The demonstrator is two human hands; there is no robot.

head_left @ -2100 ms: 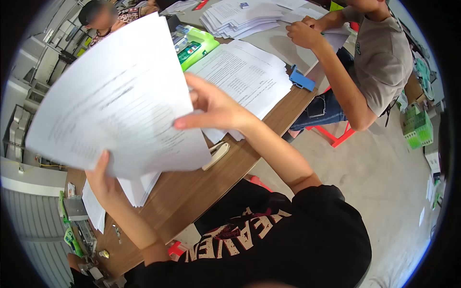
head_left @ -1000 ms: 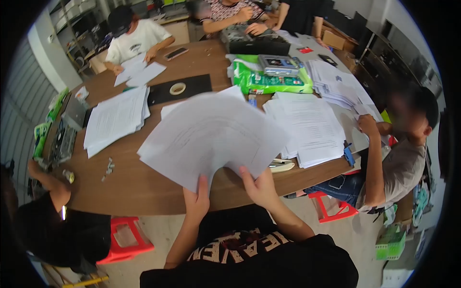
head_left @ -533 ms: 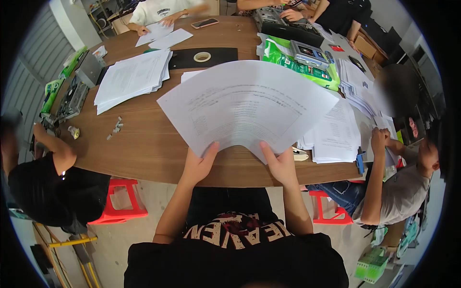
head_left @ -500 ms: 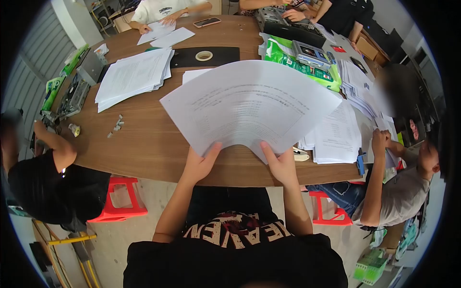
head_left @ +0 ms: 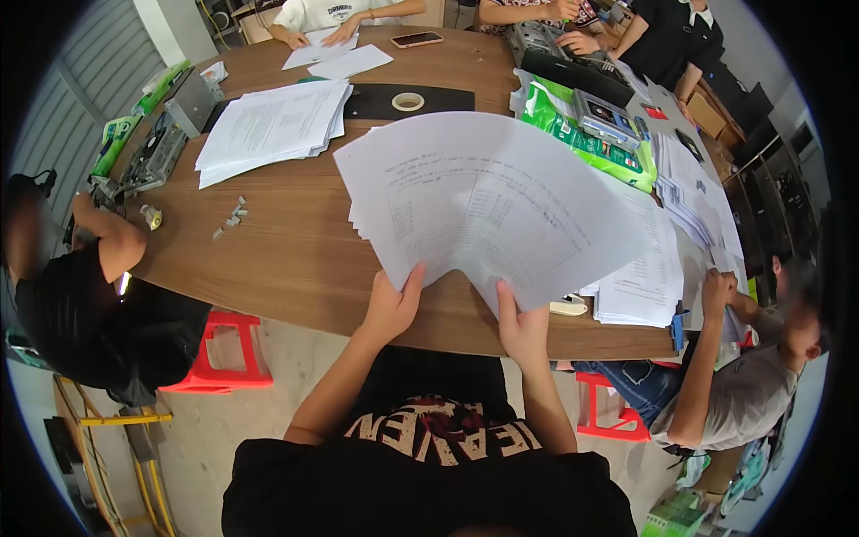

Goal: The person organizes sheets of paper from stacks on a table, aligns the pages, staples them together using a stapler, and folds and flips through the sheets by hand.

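Printed paper sheets (head_left: 483,197) are held up over the near edge of the table, bent into a curved fan. My left hand (head_left: 394,300) grips their lower left edge, thumb on top. On the lower right edge my right hand (head_left: 522,327) grips the same sheets, thumb also on the face. Both hands' other fingers are hidden under the paper. Beside the right hand lies a white cutter (head_left: 569,306), partly covered. A stack of printed pages (head_left: 640,282) rests to the right, partly behind the held sheets. To the left lies another stack (head_left: 273,125).
The wooden table (head_left: 295,259) carries a tape roll (head_left: 408,102), a phone (head_left: 417,39), green packages (head_left: 559,112), small pale pieces (head_left: 233,217) and electronic devices (head_left: 161,157). Several people sit or stand around it. Red stools (head_left: 228,353) are at both sides.
The held sheets now sag and fold more in the middle, their right side swung lower. Both hands appear slightly further right and lower; the whole view has also shifted.
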